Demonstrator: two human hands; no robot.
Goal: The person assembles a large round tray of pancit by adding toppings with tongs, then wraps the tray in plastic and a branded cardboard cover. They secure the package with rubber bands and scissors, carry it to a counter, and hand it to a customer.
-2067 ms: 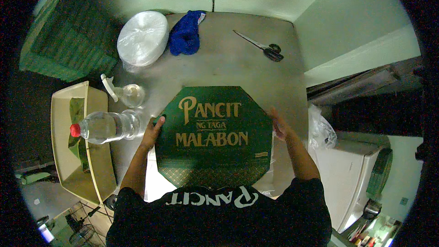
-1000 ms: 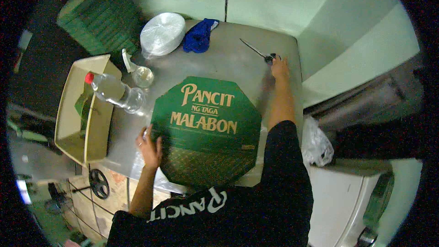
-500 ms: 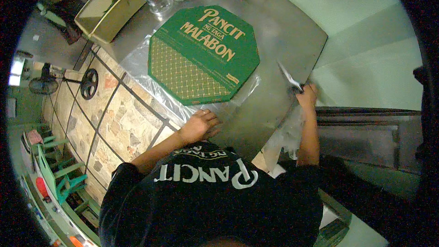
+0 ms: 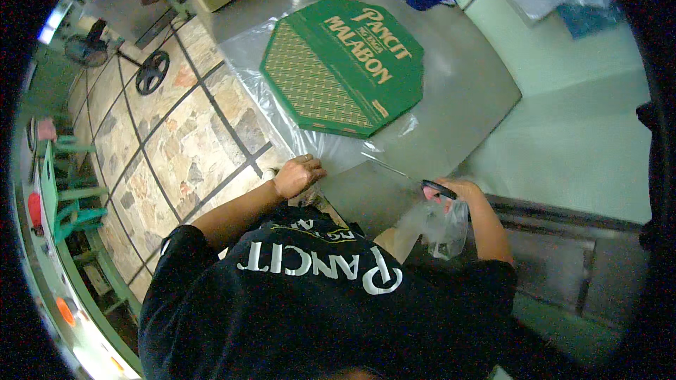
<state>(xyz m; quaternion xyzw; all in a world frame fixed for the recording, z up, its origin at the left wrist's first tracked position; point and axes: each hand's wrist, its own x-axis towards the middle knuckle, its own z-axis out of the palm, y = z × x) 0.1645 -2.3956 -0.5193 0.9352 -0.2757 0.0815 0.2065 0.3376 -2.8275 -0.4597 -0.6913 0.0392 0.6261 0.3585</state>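
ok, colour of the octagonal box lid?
Dark green octagonal box lid, cream lettering, fine cream lattice on one half. Head view.
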